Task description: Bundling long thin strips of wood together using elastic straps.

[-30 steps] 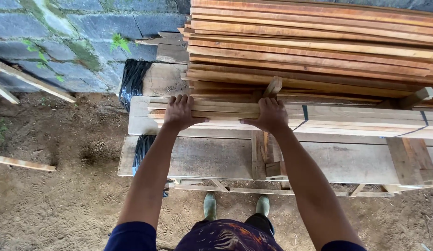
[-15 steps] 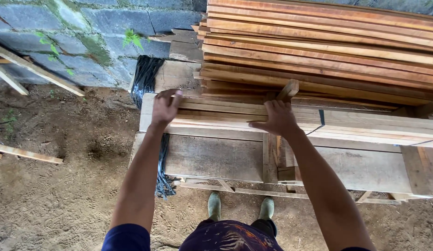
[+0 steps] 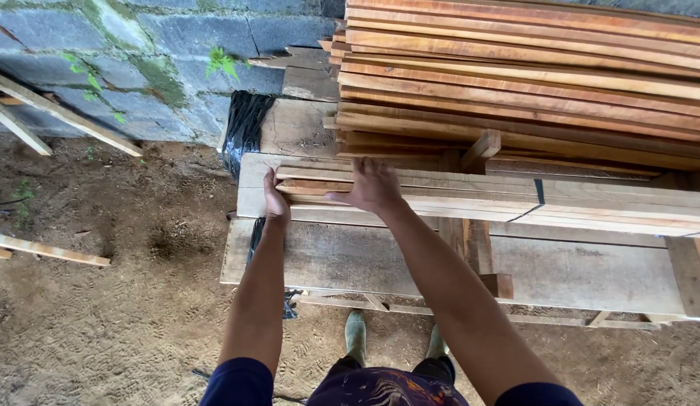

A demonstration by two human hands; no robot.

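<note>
Timber slats under both our hands, squared at their near end.

Going left to right: our left hand (image 3: 275, 201) lies flat-edged against the cut ends of the pale slat bundle (image 3: 455, 197), as if to keep them flush, while our right hand (image 3: 372, 185) spreads open on top, pressing down. This bundle rests on a broad plank worktop (image 3: 350, 259), with reddish boards (image 3: 530, 83) stacked behind. We stand on packed dirt floor (image 3: 102, 316) beside a mossy stone wall (image 3: 117, 45).
</note>
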